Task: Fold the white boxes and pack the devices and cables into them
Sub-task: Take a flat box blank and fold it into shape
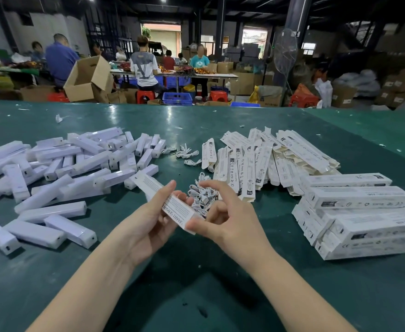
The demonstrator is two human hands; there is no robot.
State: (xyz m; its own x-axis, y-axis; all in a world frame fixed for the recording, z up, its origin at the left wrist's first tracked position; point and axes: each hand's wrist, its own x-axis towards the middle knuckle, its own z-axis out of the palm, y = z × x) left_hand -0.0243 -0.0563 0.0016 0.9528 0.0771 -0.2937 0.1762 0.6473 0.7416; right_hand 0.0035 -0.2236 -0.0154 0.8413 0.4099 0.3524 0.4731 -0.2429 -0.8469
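My left hand (152, 218) grips a long white box (165, 201) from below, its far end pointing up and left. My right hand (227, 215) touches the box's near end with its thumb, the forefinger raised above it and the other fingers loosely curled. A heap of coiled white cables (202, 192) lies just behind both hands. Several white bar-shaped devices (53, 168) are scattered over the left of the green table (196, 295). Flat unfolded boxes (256, 161) lie in a fan at centre right.
A stack of closed, packed white boxes (362, 216) stands at the right. More loose cables (187, 154) lie behind the heap. Beyond the table's far edge, people sit at other tables among cardboard cartons (86, 79), red stools and a blue crate (177, 98).
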